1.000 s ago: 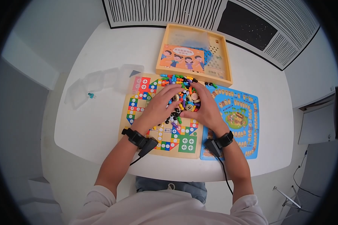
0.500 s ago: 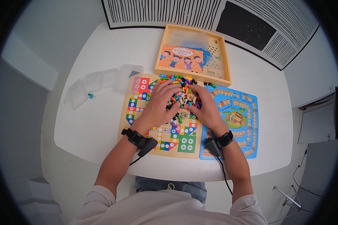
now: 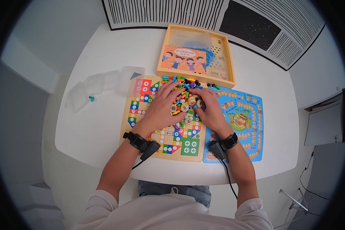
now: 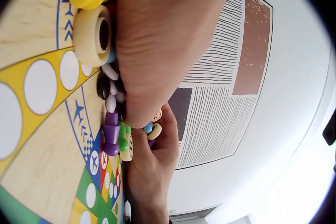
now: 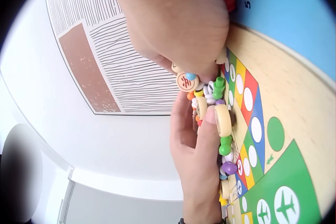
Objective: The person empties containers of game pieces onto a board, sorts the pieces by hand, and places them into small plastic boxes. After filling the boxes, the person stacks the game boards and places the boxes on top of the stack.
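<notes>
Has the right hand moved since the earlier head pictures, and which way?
Yes: the right hand, or at least its thumb, has shifted toward the person's right against the printed green square; its black wrist strap has hardly moved.

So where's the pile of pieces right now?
In the head view, the pile of pieces sits mostly on the upper-right part of the ludo board, between the left hand and right hand, just below the wooden box.

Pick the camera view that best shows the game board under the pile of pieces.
Head view: most of the game board shows from above, though pieces partly cover it. Left wrist shows only a tilted close-up with a yellow strip; right wrist, only part with a green corner.
</notes>
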The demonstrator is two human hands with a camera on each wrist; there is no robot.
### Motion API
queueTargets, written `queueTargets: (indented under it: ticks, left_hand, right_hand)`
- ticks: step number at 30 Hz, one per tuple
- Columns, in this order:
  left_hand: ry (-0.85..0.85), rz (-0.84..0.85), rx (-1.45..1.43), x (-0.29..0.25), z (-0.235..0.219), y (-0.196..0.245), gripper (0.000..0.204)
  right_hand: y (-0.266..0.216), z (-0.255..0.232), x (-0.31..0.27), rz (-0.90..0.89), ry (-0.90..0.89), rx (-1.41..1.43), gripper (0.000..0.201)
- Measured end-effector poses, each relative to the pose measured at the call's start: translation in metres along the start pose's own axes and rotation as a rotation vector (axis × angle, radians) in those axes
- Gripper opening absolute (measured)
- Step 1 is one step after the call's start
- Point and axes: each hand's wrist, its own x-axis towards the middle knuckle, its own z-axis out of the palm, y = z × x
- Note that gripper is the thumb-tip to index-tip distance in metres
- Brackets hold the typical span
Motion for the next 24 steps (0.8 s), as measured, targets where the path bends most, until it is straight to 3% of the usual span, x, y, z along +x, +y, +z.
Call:
queueTargets:
  ticks: [9, 15, 17, 24]
  left_hand:
    - [-0.011, -0.034, -0.147, 0.0003, -0.0007, -0.0007, 0.063]
    - [0.033, -0.001, -0.210, 0.0006, 0.0028, -0.0033, 0.044]
    - [0.050, 0.000, -0.215, 0.0004, 0.0053, -0.0055, 0.038]
    - [0.084, 0.058, -0.219, 0.0023, 0.0037, -0.0069, 0.024]
  right_hand:
    - [0.0046, 0.0013, 0.0006, -0.086, 0.027, 0.039, 0.062]
    - [0.0019, 0.0060, 0.0017, -0.036, 0.081, 0.167, 0.044]
    - [-0.0047, 0.0028, 0.0020, 0.082, 0.047, 0.169, 0.034]
    - [0.0005, 0.0062, 0.0009, 0.071, 0.082, 0.214, 0.032]
